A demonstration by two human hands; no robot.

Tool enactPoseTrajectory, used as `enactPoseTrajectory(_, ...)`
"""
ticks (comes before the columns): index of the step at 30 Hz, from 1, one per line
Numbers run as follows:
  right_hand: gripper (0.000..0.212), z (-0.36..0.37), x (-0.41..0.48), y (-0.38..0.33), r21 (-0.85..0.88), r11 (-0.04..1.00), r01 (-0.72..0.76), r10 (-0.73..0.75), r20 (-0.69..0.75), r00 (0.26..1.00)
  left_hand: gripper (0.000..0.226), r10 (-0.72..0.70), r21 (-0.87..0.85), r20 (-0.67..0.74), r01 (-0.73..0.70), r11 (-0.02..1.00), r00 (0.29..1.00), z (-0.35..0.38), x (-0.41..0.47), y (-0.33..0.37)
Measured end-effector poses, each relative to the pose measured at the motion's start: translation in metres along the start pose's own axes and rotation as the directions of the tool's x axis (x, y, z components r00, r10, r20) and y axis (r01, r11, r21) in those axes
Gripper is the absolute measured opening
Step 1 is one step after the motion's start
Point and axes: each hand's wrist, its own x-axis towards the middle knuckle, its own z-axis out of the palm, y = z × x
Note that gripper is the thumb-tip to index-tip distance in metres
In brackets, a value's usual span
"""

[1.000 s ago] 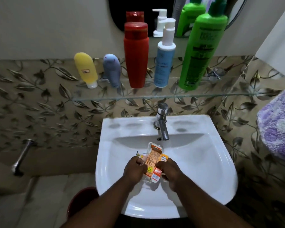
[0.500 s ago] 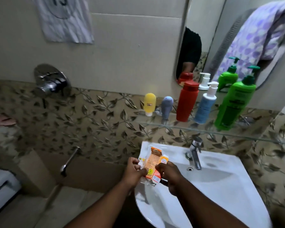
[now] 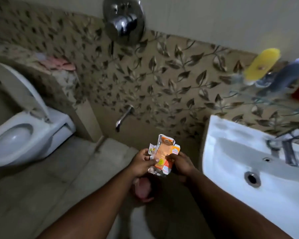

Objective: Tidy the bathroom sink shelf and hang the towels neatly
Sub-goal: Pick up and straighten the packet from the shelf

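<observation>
A crumpled orange and white wrapper (image 3: 163, 153) is held in front of me, left of the white sink (image 3: 235, 171) and above the floor. My left hand (image 3: 141, 163) pinches its left edge along with a small silvery sachet. My right hand (image 3: 180, 163) pinches its right edge. The glass shelf (image 3: 273, 100) shows blurred at the far right, with a yellow tube (image 3: 261, 65) and a grey-blue tube (image 3: 288, 75) standing on it. No towel is in view.
A white toilet (image 3: 24, 133) with its seat up stands at the left. A chrome shower valve (image 3: 123, 19) and a wall spout (image 3: 124, 117) are on the leaf-patterned wall. A dark red bin (image 3: 142, 188) sits on the floor under my hands.
My view has swung left, away from the sink and shelf toward the toilet. Both hands have carried the wrapper from over the basin to above the floor left of it.
</observation>
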Motion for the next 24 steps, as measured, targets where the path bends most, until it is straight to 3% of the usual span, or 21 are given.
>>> enactPoseTrajectory(3,0.035,0.014,0.041,0.046,-0.009,0.995,-0.099,0.099,0.023,0.995,0.043,-0.055,-0.031,-0.049,0.054,0.998,0.997,-0.02,0.011,-0.05)
enactPoseTrajectory(8,0.017,0.038,0.116,0.134,-0.065,0.981,-0.18,0.183,0.027,0.983,0.059,-0.143,-0.105,-0.165,0.127,0.986,0.976,-0.046,0.049,-0.156)
enactPoseTrajectory(10,0.015,0.046,0.15,0.17,-0.092,0.975,-0.201,0.204,0.018,0.979,0.051,-0.185,-0.13,-0.19,0.162,0.978,0.964,-0.054,0.069,-0.205)
enactPoseTrajectory(12,0.018,0.053,0.19,0.211,-0.102,0.969,-0.224,0.224,-0.007,0.974,0.039,-0.201,-0.12,-0.23,0.177,0.977,0.952,-0.06,0.095,-0.253)
enactPoseTrajectory(16,0.019,0.06,0.266,0.283,-0.085,0.957,-0.277,0.277,-0.01,0.961,0.053,-0.245,-0.057,-0.324,0.24,0.969,0.914,-0.075,0.148,-0.333)
enactPoseTrajectory(24,0.039,0.059,0.395,0.37,-0.158,0.948,-0.277,0.271,-0.057,0.961,0.06,-0.253,0.079,-0.301,0.288,0.954,0.92,-0.095,0.231,-0.44)
